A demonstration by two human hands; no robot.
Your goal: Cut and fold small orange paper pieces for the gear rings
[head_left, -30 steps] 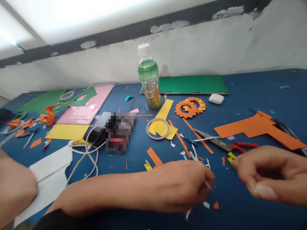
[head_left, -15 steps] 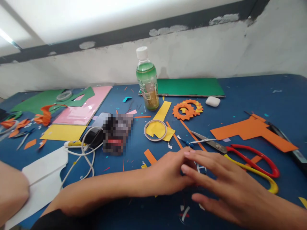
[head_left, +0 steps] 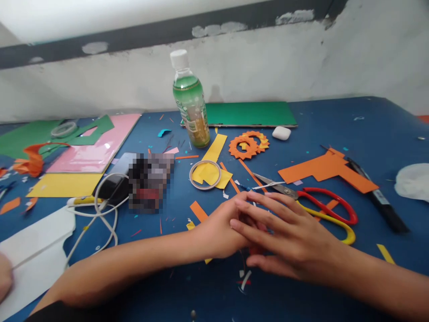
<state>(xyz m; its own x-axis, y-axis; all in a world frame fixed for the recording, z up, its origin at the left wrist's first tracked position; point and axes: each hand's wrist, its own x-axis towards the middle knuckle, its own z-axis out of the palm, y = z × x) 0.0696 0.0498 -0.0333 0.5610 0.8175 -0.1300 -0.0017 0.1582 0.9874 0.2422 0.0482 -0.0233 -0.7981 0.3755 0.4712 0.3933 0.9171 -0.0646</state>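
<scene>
My left hand point(head_left: 224, 230) comes in from the lower left, its fingers curled and mostly hidden behind my right hand point(head_left: 284, 232). The fingers of my right hand are spread and lie over the left one, with nothing seen in them. Any item between the two palms is hidden. Just beyond the right hand lie red and yellow handled scissors point(head_left: 325, 210), with a thin white strip across the blades. A roll ring point(head_left: 205, 175) rests on yellow paper point(head_left: 214, 150). Orange toothed paper rings point(head_left: 243, 146) sit farther back.
A green-labelled bottle point(head_left: 192, 107) stands before a green board point(head_left: 248, 114). At right are an orange paper shape point(head_left: 321, 167) and a black marker point(head_left: 382, 201). At left lie a white cable point(head_left: 97, 205), pink paper point(head_left: 97, 147) and white paper point(head_left: 36, 250). A person's hand point(head_left: 4, 277) shows at far left.
The view has shifted right, so the table items appear farther left. My right hand's fingers now reach further over my left hand. The other person's hand has mostly left the frame.
</scene>
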